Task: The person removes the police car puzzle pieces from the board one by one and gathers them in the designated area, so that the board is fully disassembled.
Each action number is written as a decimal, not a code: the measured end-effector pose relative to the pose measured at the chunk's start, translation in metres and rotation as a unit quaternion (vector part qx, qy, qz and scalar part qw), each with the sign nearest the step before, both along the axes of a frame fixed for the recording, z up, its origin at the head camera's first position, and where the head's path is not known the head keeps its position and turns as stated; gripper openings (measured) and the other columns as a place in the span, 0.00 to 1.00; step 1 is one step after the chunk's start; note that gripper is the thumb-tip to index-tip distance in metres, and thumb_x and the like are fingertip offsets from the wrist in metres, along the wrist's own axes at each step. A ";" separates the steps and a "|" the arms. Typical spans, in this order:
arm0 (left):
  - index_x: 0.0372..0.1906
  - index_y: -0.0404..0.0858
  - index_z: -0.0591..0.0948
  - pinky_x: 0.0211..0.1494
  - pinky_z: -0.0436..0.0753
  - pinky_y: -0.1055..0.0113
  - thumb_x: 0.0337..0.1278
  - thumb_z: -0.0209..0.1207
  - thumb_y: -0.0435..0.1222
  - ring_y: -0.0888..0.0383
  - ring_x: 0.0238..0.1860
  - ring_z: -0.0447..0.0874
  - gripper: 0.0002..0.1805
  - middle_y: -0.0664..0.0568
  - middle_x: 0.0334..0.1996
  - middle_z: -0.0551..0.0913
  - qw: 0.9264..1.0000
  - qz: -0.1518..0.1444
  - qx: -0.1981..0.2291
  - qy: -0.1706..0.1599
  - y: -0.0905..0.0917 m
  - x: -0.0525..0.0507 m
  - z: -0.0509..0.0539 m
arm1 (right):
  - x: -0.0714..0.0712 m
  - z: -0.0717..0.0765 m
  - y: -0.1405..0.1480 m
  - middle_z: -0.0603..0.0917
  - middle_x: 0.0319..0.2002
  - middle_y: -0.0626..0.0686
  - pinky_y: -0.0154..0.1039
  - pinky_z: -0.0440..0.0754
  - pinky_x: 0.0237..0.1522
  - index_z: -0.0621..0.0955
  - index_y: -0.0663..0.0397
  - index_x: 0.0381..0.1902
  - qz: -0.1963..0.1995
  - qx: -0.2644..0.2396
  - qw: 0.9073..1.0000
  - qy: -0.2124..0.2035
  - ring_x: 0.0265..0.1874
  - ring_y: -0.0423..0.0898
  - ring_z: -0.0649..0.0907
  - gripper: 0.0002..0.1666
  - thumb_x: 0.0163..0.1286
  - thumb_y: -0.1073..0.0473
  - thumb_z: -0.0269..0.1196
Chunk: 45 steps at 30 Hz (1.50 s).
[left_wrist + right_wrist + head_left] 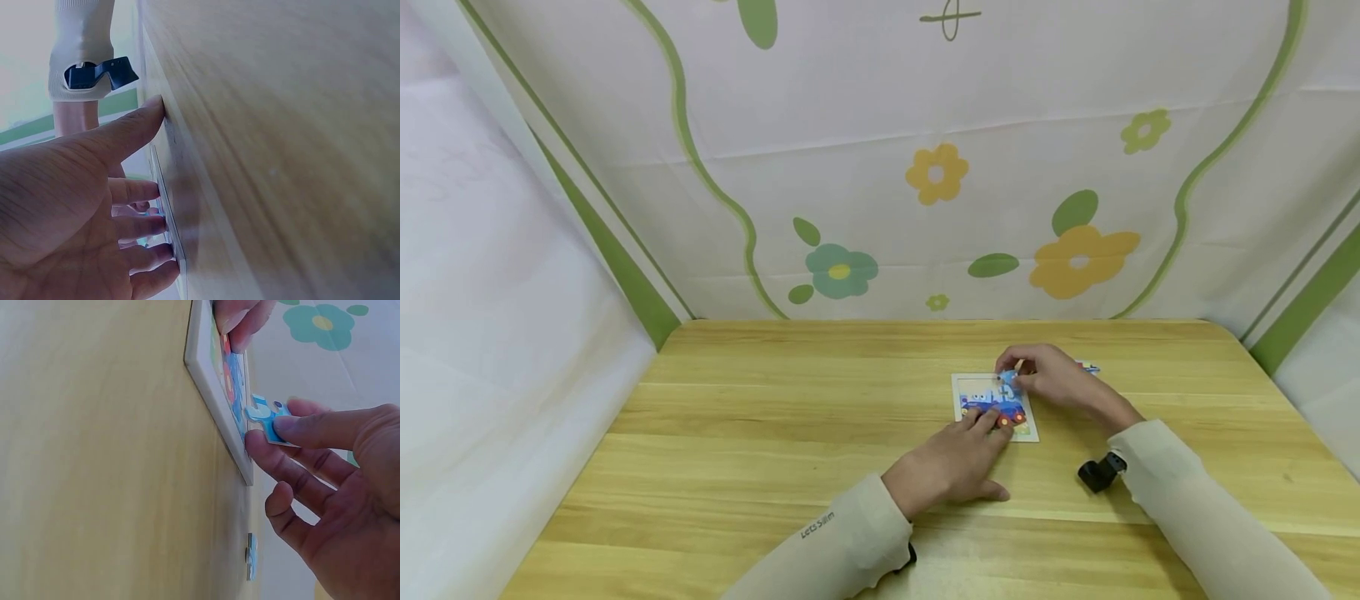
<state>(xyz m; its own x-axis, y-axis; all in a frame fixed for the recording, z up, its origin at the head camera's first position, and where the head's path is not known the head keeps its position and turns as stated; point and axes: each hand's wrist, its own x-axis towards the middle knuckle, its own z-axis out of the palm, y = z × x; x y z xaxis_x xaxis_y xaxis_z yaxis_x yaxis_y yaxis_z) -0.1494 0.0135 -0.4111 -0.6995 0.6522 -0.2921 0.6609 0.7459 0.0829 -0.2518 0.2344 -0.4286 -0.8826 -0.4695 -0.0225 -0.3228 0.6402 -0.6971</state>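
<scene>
A jigsaw puzzle (1030, 432) in a white frame lies flat on the table, with a blue vehicle with red wheels partly assembled in it. My left hand (958, 458) rests its extended fingertips on the lower part of the picture, thumb out on the wood. Over the puzzle's upper right corner, my right hand (1048, 375) pinches a light blue puzzle piece (270, 422) between thumb and fingers. In the right wrist view that piece is tilted just above the frame. The left fingers (140, 226) touch the puzzle at its edge in the left wrist view.
Another loose puzzle piece (251, 557) lies on the table, partly showing behind the right hand in the head view. The wooden table (737, 433) meets a white curtain (865, 192) printed with flowers at the back. A black wrist camera (1099, 473) sits at the right sleeve.
</scene>
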 end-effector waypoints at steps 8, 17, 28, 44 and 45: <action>0.83 0.49 0.60 0.82 0.67 0.62 0.68 0.58 0.65 0.51 0.84 0.56 0.47 0.53 0.85 0.55 1.000 -0.003 0.000 0.009 0.000 -0.001 0.000 | 0.003 0.006 0.010 0.86 0.49 0.57 0.37 0.82 0.39 0.85 0.54 0.51 -0.035 -0.024 0.999 -0.008 0.40 0.47 0.84 0.12 0.74 0.69 0.60; 0.84 0.50 0.59 0.81 0.68 0.61 0.68 0.58 0.65 0.51 0.84 0.55 0.47 0.53 0.85 0.54 1.000 0.000 -0.001 0.005 0.000 -0.001 0.001 | 0.003 0.011 0.039 0.83 0.53 0.63 0.37 0.83 0.35 0.84 0.59 0.53 -0.075 -0.036 0.997 -0.006 0.41 0.50 0.86 0.11 0.76 0.68 0.61; 0.84 0.50 0.58 0.82 0.68 0.60 0.68 0.58 0.64 0.51 0.85 0.54 0.47 0.53 0.85 0.52 1.000 0.007 0.002 -0.004 0.000 0.001 0.001 | 0.002 0.014 0.078 0.80 0.51 0.63 0.35 0.84 0.37 0.81 0.66 0.57 -0.131 -0.005 0.991 -0.016 0.42 0.47 0.85 0.16 0.75 0.65 0.64; 0.84 0.51 0.59 0.81 0.68 0.61 0.68 0.58 0.65 0.51 0.85 0.54 0.47 0.54 0.85 0.53 1.000 0.006 -0.001 -0.004 0.000 0.002 0.001 | 0.002 0.011 0.127 0.81 0.44 0.56 0.36 0.84 0.34 0.79 0.71 0.59 -0.198 0.012 0.978 -0.064 0.33 0.38 0.80 0.20 0.78 0.61 0.62; 0.84 0.51 0.59 0.82 0.68 0.61 0.68 0.58 0.65 0.51 0.85 0.54 0.47 0.54 0.85 0.53 1.000 0.006 -0.001 -0.004 0.000 0.002 0.001 | 0.002 0.010 0.130 0.81 0.42 0.54 0.35 0.84 0.34 0.78 0.72 0.60 -0.200 0.007 0.977 -0.071 0.33 0.37 0.81 0.20 0.79 0.61 0.62</action>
